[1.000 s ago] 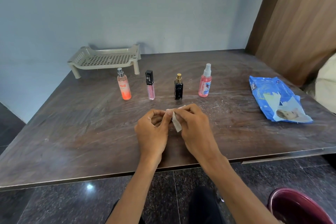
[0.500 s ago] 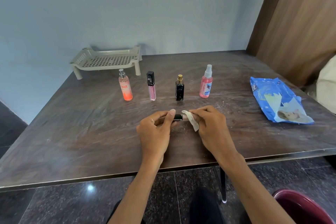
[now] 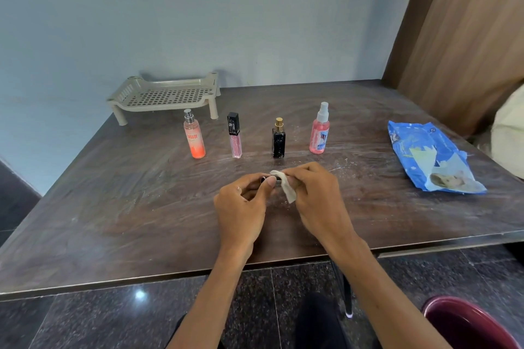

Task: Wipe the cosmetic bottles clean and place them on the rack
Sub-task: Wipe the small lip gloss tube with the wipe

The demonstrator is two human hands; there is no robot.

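My left hand [image 3: 242, 204] pinches a small dark cosmetic tube [image 3: 277, 180] above the table, mostly hidden by fingers. My right hand [image 3: 314, 198] holds a white wipe [image 3: 287, 189] wrapped against the tube's right end. Behind the hands stands a row of upright bottles: an orange spray bottle [image 3: 194, 136], a pink lip gloss with a black cap [image 3: 234, 136], a black bottle with a gold cap [image 3: 279, 139] and a pink spray bottle [image 3: 320, 131]. The beige perforated rack [image 3: 167, 95] stands at the table's back left with nothing on it.
A blue pack of wet wipes [image 3: 431, 157] lies at the right of the brown table [image 3: 113, 193]. A maroon bin [image 3: 467, 323] sits on the floor at lower right. A wooden panel rises at the back right.
The hands drew apart half a second ago, showing the dark tube between them, and have closed together again with the wipe over the tube's end. The standing bottles have not moved.
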